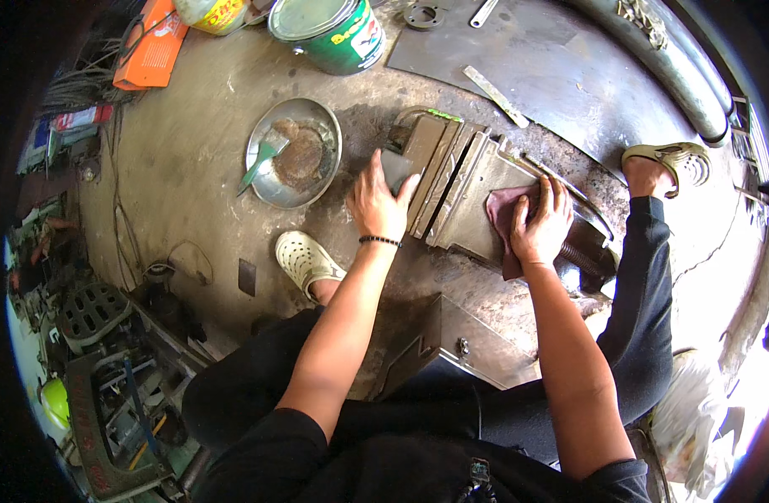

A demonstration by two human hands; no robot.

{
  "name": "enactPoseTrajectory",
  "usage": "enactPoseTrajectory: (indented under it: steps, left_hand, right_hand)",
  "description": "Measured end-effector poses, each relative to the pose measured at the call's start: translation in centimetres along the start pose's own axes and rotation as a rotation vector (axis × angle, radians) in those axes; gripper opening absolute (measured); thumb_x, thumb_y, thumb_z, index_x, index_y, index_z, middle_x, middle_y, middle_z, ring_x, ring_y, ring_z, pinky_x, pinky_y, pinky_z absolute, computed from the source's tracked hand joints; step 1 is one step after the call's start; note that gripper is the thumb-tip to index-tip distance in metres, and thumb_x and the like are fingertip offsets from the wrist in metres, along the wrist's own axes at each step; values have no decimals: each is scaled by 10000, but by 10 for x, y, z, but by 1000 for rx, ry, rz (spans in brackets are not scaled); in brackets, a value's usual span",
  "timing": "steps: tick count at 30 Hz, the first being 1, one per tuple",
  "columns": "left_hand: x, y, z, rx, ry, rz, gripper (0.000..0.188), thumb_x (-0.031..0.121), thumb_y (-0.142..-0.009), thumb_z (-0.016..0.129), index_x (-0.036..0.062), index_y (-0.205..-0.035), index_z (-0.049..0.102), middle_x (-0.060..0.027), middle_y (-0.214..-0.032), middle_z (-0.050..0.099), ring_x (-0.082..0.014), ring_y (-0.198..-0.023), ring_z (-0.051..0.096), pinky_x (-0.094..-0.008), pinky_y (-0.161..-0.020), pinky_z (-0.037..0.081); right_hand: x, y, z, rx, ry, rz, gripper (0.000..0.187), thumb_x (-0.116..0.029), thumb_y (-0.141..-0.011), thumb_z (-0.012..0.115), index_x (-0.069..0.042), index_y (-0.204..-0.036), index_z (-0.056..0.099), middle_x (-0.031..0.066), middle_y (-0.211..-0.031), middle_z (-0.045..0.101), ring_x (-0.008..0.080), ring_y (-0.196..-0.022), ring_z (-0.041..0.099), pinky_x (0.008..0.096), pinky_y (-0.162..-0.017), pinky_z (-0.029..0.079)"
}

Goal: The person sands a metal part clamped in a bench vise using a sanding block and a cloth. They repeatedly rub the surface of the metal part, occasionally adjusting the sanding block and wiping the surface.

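Note:
A large metal machine vise [485, 189] lies on the floor in front of me, with a dark narrow gap between its jaws and a threaded screw at its right end. My left hand [379, 203] is at the vise's left end. Its fingers and thumb hold a flat dark-grey piece [395, 169] that looks like a sheet of sandpaper, slightly blurred. My right hand [541, 226] presses a maroon cloth [504, 220] against the flat top of the vise's right part. The cloth hangs over the near edge.
Left of the vise is a round metal pan [259, 189] holding brownish residue and a green-handled brush [263, 161]. A green bucket [342, 42] and an orange case [152, 50] stand farther back. A dark metal plate [561, 75] carries a flat strip [495, 96]. Thick pipes [653, 50] lie far right.

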State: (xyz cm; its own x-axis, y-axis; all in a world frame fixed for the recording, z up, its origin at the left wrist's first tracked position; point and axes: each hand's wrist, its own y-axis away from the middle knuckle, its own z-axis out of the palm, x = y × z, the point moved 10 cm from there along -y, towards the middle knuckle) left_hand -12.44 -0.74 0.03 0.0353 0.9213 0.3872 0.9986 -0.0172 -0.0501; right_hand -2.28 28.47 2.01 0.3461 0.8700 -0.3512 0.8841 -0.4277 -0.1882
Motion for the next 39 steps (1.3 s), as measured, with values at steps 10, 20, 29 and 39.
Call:
enactPoseTrajectory:
  steps: [10, 20, 29, 39]
  left_hand:
    - [44, -65, 24, -91, -28, -13, 840, 627, -888, 639, 158, -1535, 383, -210, -1308, 611, -382, -1213, 593, -634, -1042, 377]
    - [-25, 40, -13, -87, -68, -65, 824, 597, -904, 639, 102, -1520, 406, -226, -1318, 610, -405, -1185, 595, -607, -1004, 395]
    - [53, -76, 25, -66, -46, 19, 853, 641, -883, 637, 144, -1532, 393, -223, -1287, 625, -377, -1213, 594, -641, -1083, 336]
    - [-19, 18, 6, -185, -118, -137, 877, 657, -904, 594, 148, -1570, 334, -206, -1323, 618, -356, -1240, 594, -637, -1131, 285]
  right_hand:
    - [0, -3, 1, -36, -7, 14, 544, -284, -884, 609, -6, -1349, 555, 208, -1415, 527, 386, -1357, 449, 504, -1186, 280]
    - [0, -1, 0, -16, 10, 3, 551, -296, -888, 608, -9, -1355, 552, 205, -1404, 532, 387, -1352, 449, 499, -1185, 284]
    - [1, -1, 2, -27, -3, 12, 546, -294, -885, 603, -20, -1355, 554, 204, -1391, 539, 385, -1344, 457, 500, -1185, 282]
    - [0, -1, -1, -10, 2, 9, 526, -300, -896, 599, -20, -1341, 563, 202, -1394, 545, 379, -1348, 461, 498, -1183, 288]
